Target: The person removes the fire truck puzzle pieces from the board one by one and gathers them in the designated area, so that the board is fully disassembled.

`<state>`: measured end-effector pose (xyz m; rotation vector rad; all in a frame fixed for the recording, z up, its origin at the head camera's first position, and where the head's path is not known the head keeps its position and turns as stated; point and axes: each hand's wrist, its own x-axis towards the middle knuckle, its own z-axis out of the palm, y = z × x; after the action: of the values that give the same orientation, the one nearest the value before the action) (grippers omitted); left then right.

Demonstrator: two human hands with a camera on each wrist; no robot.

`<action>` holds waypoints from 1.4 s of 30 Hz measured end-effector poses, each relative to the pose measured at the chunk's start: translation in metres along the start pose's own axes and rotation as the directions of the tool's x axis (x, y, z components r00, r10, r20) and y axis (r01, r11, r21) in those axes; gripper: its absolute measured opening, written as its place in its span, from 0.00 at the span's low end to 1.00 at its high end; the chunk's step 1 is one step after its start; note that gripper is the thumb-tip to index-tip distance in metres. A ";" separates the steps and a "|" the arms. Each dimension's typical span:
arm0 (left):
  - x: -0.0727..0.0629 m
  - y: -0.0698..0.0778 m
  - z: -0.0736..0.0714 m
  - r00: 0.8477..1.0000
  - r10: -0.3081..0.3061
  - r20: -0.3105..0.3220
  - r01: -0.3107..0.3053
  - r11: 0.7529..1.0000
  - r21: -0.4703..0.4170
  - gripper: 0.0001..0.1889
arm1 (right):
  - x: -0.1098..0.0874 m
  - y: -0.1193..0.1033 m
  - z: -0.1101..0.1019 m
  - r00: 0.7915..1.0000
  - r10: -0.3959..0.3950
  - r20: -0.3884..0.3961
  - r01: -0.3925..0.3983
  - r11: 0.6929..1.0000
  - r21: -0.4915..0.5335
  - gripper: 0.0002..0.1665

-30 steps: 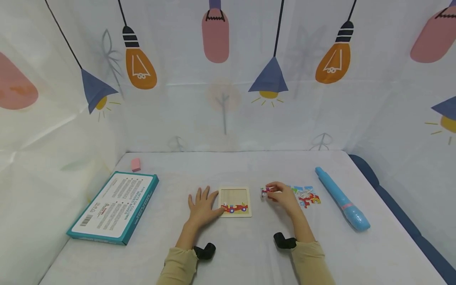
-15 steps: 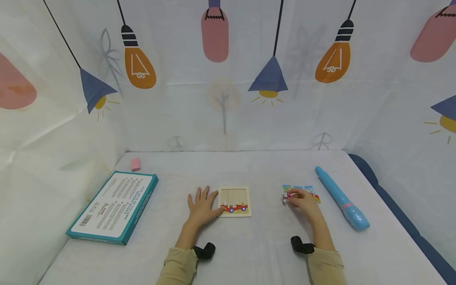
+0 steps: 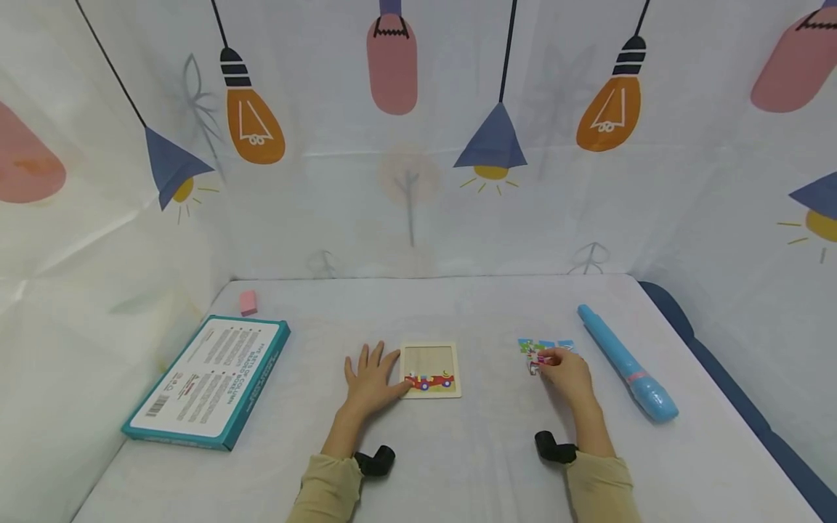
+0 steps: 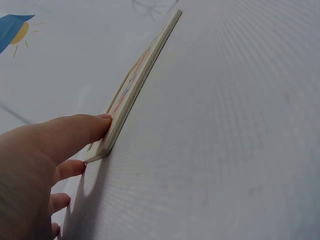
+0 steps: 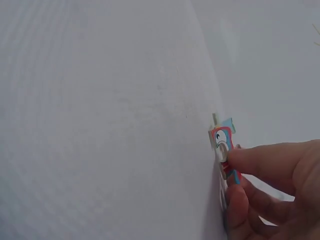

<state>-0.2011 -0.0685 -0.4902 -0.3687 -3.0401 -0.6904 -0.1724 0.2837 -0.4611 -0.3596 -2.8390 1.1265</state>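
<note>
My left hand [image 3: 374, 381] lies spread on the table at the left side of a small wooden puzzle tray [image 3: 431, 358]. Its thumb [image 4: 80, 131] presses the tray's edge near one corner, as the left wrist view shows. A row of red and yellow puzzle pieces [image 3: 434, 381] fills the tray's lower part; bare wood shows above. Over to the right, my right hand [image 3: 567, 373] pinches a puzzle piece [image 5: 221, 141] with a printed eye between thumb and fingers. Other loose puzzle pieces [image 3: 548, 343] lie just behind that hand, partly hidden by it.
A teal-edged box [image 3: 209, 378] lies at the left, with a pink block [image 3: 248, 302] behind it. On the right lies a light blue tube-shaped object [image 3: 628, 365]. White printed sheets [image 3: 418, 218] surround the table. Black wrist mounts [image 3: 556, 447] sit at both cuffs.
My right hand has moved right with the puzzle piece, from between the tray and the loose pieces to right beside those pieces. My left hand and the tray have stayed put.
</note>
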 end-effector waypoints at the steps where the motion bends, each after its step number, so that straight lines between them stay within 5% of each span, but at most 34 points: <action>1: 0.000 0.000 0.000 1.000 0.001 0.000 -0.001 1.000 -0.005 0.36 | 0.000 0.000 0.001 1.000 -0.008 -0.013 0.008 1.000 -0.018 0.17; 9: -0.001 0.002 -0.001 1.000 0.018 -0.008 -0.018 1.000 -0.024 0.36 | -0.001 -0.008 0.004 0.997 -0.035 -0.071 0.027 0.994 -0.109 0.19; 16: -0.002 0.006 -0.004 0.997 0.080 -0.006 -0.080 0.994 -0.072 0.34 | -0.001 -0.022 0.016 0.999 -0.042 0.023 0.036 0.980 0.196 0.19; 21: -0.002 0.007 -0.003 0.993 0.119 0.001 -0.118 0.988 -0.098 0.31 | -0.005 -0.037 0.027 0.994 -0.046 0.102 0.016 0.961 0.275 0.19; 33: -0.002 0.007 -0.001 0.981 0.195 0.006 -0.193 0.974 -0.117 0.24 | -0.012 -0.071 0.066 0.983 -0.092 0.156 0.036 0.945 0.326 0.15; 42: -0.002 0.011 -0.002 0.961 0.269 0.056 -0.258 0.953 -0.158 0.20 | -0.020 -0.090 0.089 0.960 -0.174 0.218 0.133 0.972 0.191 0.16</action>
<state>-0.1970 -0.0596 -0.4837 -0.8049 -2.9325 -0.9045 -0.1829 0.1562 -0.4640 0.0086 -2.8661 1.4579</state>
